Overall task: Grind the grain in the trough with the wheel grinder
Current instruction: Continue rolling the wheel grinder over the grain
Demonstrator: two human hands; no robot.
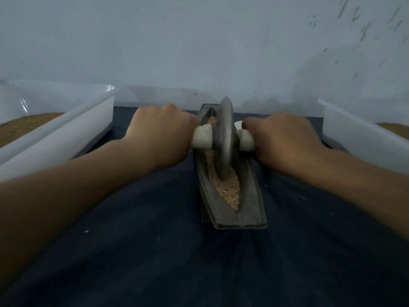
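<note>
both hands, left hand (pixel 161 131) and right hand (pixel 281 138), grip the white handles at frame centre; the wheel grinder (pixel 225 138) looks heavy and rigid, the grain (pixel 228 191) loose.

Trough (pixel 230 214) boxed in on three sides
A white tub (pixel 66 134) left of the trough, second tub (pixel 363 138) right, wall (pixel 199 52) just behind; wheel grinder (pixel 226 138) stands upright in its channel; open dark cloth (pixel 155 251) in front
</note>
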